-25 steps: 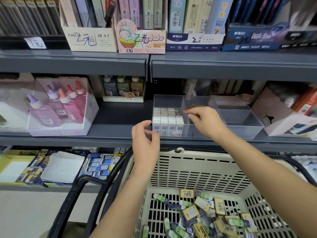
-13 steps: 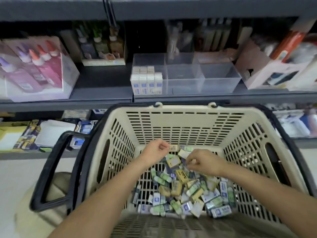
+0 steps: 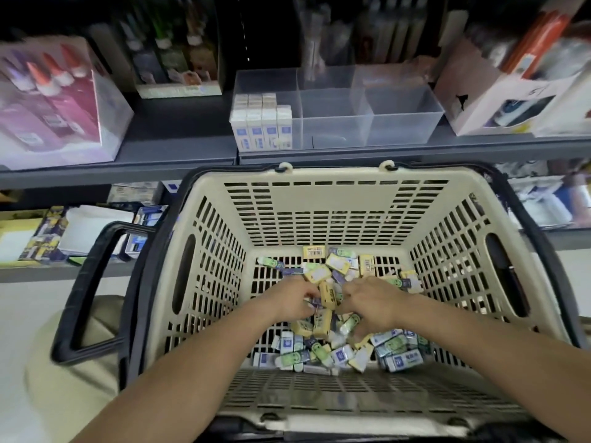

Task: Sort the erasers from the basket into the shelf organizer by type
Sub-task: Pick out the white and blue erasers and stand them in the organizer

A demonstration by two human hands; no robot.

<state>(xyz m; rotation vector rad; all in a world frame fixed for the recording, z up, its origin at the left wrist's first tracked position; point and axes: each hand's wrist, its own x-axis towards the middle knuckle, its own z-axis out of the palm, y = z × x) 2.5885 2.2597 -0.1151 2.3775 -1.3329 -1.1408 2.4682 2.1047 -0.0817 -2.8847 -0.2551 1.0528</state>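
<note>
The clear shelf organizer [image 3: 399,123] sits on the grey shelf [image 3: 179,139] beyond the basket [image 3: 335,199]. A box of glue bottles [image 3: 57,100] stands well to its left and a pale open carton [image 3: 499,100] just beside it on the right. Its left compartment holds white-and-blue erasers [image 3: 262,123] standing upright, 4 in the front row. The basket's tall slotted far wall rises between your hands and that organizer, and its black handle [image 3: 92,282] hangs off the left side. The loose erasers [image 3: 323,346], yellow, green and blue-and-white, lie heaped on the basket floor. Your left hand [image 3: 292,300] and right hand [image 3: 371,303] are down in that heap, close together, knuckles up, fingers curled into the pile, with a yellow eraser [image 3: 327,294] between them. I cannot tell whether either hand actually grips anything.
</note>
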